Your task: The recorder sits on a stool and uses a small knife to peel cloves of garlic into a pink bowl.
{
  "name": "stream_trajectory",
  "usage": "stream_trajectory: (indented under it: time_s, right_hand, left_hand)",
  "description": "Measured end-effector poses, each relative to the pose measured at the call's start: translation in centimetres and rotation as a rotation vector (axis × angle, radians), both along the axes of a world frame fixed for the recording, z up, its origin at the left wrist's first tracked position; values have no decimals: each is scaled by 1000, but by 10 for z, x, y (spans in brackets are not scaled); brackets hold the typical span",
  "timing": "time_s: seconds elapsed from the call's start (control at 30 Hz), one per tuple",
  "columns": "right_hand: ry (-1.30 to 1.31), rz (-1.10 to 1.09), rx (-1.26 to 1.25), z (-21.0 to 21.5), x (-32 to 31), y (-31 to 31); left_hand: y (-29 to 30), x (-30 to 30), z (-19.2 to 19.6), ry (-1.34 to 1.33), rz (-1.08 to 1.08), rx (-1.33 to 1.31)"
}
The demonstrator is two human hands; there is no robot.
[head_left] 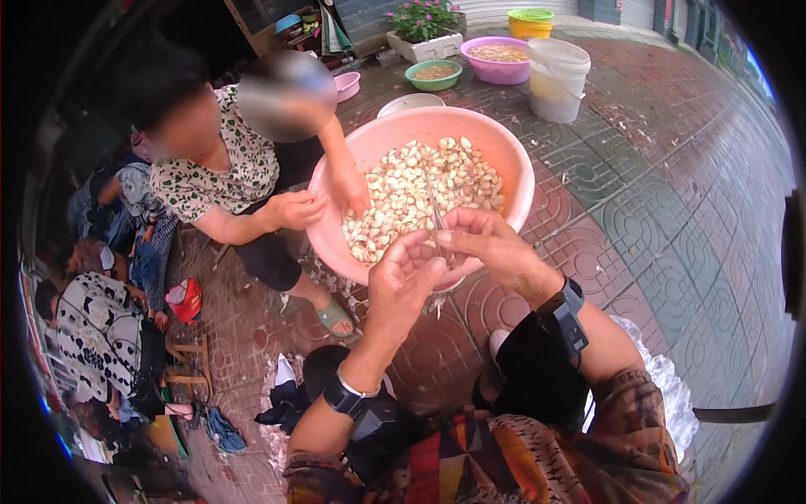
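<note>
A large pink tub full of small pale pieces, some with reddish-brown skin, looking like garlic cloves, stands in front of me. Over its near edge, my right hand pinches a slim metal tool whose long, narrow end points away over the pieces. My left hand is close beside it, fingers curled in and thumb bent toward the tool; whatever they hold is too small to make out. Across the tub's left side, a co-worker's hand reaches into the pieces, while their other hand is raised near the rim.
Beyond the tub stand a white bucket, a purple basin, a green basin and a planter. Other seated people and a wooden stool are at left. Pale scraps litter the paving.
</note>
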State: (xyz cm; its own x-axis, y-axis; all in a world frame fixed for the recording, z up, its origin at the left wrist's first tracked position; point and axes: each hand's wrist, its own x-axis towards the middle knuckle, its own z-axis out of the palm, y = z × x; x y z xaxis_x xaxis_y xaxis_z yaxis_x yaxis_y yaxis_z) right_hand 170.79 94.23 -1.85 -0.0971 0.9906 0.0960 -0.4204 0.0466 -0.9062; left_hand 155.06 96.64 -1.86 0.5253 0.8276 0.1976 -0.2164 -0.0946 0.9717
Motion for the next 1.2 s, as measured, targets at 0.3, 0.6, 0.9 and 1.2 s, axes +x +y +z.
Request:
stream_trajectory:
  time_s: [0.3,0.6,0.9,1.2]
  right_hand:
    - [-215,-72,105,-7,-19,-40]
    - [-339,-49,-30,-5,-34,-79]
    - [-169,57,-17,11,-26,-36]
    - [247,-213,136,23,13,7]
  left_hand:
    - [-37,-8,-22,28,80,48]
    - [-59,-30,-33,36,-72,12]
    - [-36,-21,-1,-92,-64,-20]
    - [72,-22,11,45,-215,6]
